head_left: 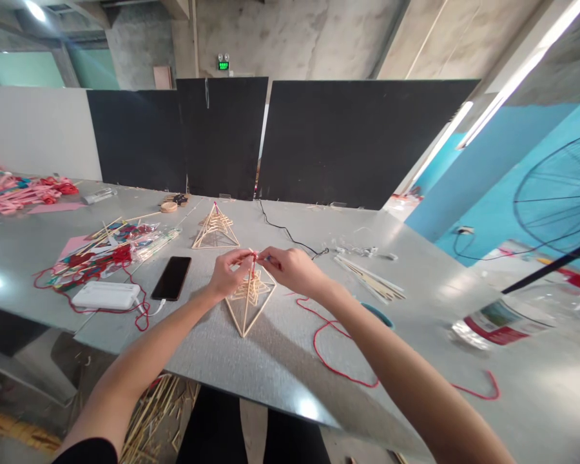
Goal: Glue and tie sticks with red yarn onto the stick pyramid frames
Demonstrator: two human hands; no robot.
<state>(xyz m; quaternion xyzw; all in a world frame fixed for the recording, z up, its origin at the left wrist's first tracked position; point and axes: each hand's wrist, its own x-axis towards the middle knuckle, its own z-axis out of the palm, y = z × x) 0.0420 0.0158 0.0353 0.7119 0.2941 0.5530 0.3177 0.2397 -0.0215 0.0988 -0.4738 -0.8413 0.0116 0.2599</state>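
Note:
A pyramid of thin wooden sticks [252,291], with smaller stick layers inside, stands on the table before me. Both hands meet at its top, where red yarn [254,256] is wound around the stick ends. My left hand [228,276] pinches the pyramid's peak from the left. Fingertips of my right hand [292,265] are closed on the red yarn at the same spot; the exact grip is partly hidden. A loose length of red yarn [339,372] trails over the table by my right forearm. Behind stands a similar stick pyramid [216,225] with a reddish tip.
On the grey table [280,361] lie a phone [172,278], a white power bank [106,295] and a pile of sticks and yarn [104,254] at left. Right are loose sticks [370,278] and a large plastic bottle [500,322]. Black panels [357,142] line the back.

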